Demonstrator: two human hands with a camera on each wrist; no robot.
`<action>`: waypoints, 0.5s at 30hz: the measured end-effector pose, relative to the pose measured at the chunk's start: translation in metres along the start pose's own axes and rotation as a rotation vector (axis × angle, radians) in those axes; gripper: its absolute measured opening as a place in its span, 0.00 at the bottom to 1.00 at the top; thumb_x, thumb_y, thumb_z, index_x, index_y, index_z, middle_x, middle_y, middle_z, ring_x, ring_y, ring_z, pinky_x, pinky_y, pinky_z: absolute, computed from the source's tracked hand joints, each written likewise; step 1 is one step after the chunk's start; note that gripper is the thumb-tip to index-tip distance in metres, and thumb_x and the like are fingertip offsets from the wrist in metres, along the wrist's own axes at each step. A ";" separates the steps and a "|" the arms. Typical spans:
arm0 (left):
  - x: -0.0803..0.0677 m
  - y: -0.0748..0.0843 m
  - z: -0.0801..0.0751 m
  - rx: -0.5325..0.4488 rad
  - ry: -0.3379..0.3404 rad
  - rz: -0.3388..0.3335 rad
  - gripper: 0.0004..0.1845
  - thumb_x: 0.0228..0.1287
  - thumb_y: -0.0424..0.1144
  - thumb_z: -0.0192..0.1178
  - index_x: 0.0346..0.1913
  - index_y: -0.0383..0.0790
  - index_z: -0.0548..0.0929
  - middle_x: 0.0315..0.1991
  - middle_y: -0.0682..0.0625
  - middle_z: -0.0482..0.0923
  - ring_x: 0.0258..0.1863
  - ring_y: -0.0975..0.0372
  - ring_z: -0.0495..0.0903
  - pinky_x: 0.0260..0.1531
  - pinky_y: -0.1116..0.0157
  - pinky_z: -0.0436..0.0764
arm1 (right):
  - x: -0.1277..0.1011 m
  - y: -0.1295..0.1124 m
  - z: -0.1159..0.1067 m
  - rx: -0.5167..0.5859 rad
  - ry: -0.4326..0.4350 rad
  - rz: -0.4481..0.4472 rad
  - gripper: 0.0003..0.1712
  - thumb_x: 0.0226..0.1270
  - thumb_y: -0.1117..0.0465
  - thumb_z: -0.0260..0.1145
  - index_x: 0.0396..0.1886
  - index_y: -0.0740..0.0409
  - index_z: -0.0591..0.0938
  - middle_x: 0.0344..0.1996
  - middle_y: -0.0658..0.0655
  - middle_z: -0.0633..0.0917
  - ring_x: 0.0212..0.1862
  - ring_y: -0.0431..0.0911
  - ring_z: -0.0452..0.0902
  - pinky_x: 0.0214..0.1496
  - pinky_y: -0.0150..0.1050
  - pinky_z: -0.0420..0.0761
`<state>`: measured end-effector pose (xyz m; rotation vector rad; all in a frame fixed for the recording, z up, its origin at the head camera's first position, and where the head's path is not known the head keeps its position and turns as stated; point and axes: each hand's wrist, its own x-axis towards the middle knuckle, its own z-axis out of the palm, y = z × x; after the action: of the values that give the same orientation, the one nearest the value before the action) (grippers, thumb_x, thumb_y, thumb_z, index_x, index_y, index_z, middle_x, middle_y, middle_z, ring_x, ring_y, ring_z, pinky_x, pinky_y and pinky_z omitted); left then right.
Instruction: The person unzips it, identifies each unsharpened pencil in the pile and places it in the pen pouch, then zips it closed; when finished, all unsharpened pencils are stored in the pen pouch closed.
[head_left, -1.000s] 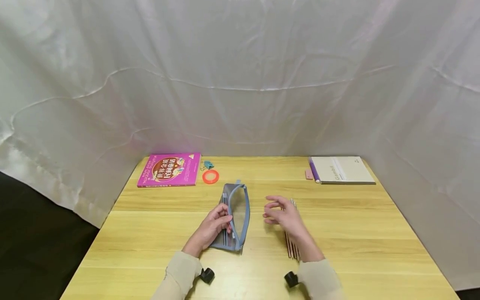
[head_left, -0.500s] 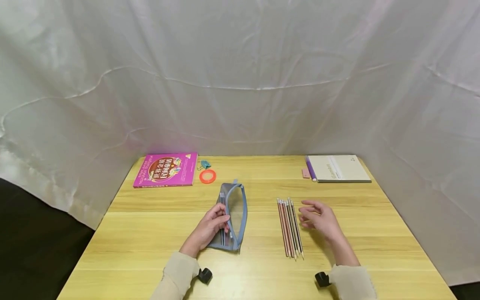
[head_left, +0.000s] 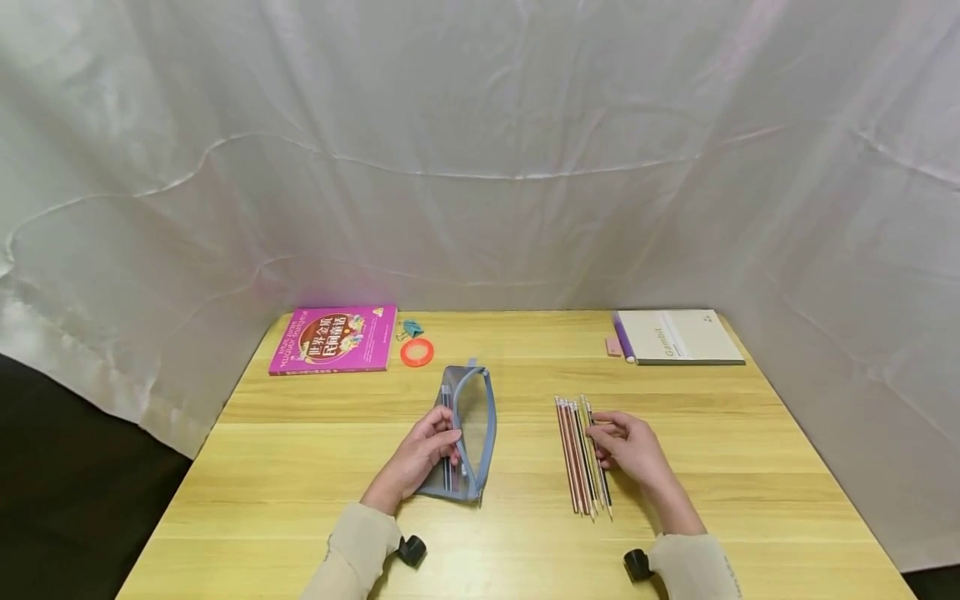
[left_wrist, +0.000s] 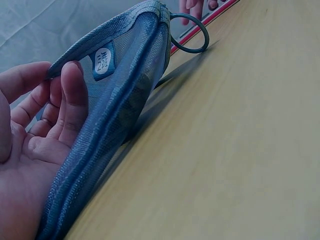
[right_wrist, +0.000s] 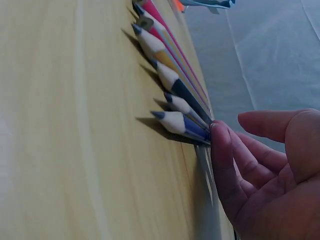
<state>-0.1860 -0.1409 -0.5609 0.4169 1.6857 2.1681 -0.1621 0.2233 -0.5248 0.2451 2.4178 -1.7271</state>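
My left hand (head_left: pixel 420 454) pinches the edge of a grey-blue mesh pencil case (head_left: pixel 491 425) at centre-left. Its zipped mouth gapes, and striped pencils (head_left: pixel 446 400) show inside. In the left wrist view the thumb and fingers hold the fabric rim (left_wrist: pixel 95 40). Several pencils (head_left: pixel 573 458) lie side by side on the table right of the case, points toward me. My right hand (head_left: pixel 637 450) is at their right side, its thumb and fingers at the outermost pencil (head_left: pixel 602 483). In the right wrist view the thumb tip meets a blue pencil (right_wrist: pixel 187 125), with the other fingers curled behind.
A pink book (head_left: pixel 333 340) lies at the back left beside a teal binder clip (head_left: pixel 412 328) and an orange tape roll (head_left: pixel 417 352). At the back right are a pink eraser (head_left: pixel 613 346), a purple pen (head_left: pixel 624 337) and a notebook (head_left: pixel 682 337). Pale curtains surround the wooden table.
My right hand moved right from over the pencils to their far side, then came back left with its fingers onto the outermost pencil. The left hand kept its hold on the case.
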 end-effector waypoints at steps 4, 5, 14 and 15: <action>0.000 0.001 0.000 -0.002 0.001 0.001 0.12 0.78 0.33 0.54 0.52 0.28 0.65 0.38 0.51 0.70 0.30 0.64 0.78 0.34 0.68 0.82 | 0.000 0.000 -0.003 -0.045 0.015 -0.005 0.25 0.76 0.63 0.65 0.67 0.69 0.75 0.50 0.68 0.87 0.33 0.46 0.83 0.32 0.38 0.89; 0.001 0.001 0.000 -0.002 0.001 0.001 0.11 0.78 0.33 0.54 0.51 0.29 0.66 0.38 0.51 0.70 0.30 0.64 0.78 0.34 0.68 0.82 | 0.001 0.001 -0.004 -0.052 0.019 -0.004 0.25 0.76 0.63 0.65 0.67 0.68 0.76 0.50 0.68 0.87 0.33 0.46 0.83 0.32 0.39 0.89; 0.001 0.001 0.000 -0.005 0.004 0.000 0.07 0.78 0.32 0.54 0.50 0.34 0.68 0.37 0.51 0.69 0.29 0.64 0.78 0.33 0.68 0.83 | -0.004 -0.007 0.003 0.020 -0.020 -0.028 0.26 0.75 0.66 0.65 0.68 0.71 0.74 0.50 0.70 0.87 0.34 0.48 0.85 0.34 0.40 0.90; 0.000 0.001 0.000 -0.005 0.004 0.001 0.08 0.77 0.32 0.54 0.50 0.33 0.68 0.37 0.51 0.69 0.30 0.64 0.78 0.33 0.68 0.83 | -0.005 -0.008 0.006 0.023 -0.028 -0.030 0.26 0.75 0.66 0.65 0.68 0.71 0.74 0.50 0.71 0.87 0.34 0.47 0.85 0.35 0.40 0.90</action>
<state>-0.1863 -0.1406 -0.5597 0.4117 1.6825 2.1747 -0.1594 0.2152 -0.5180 0.1872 2.3947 -1.7600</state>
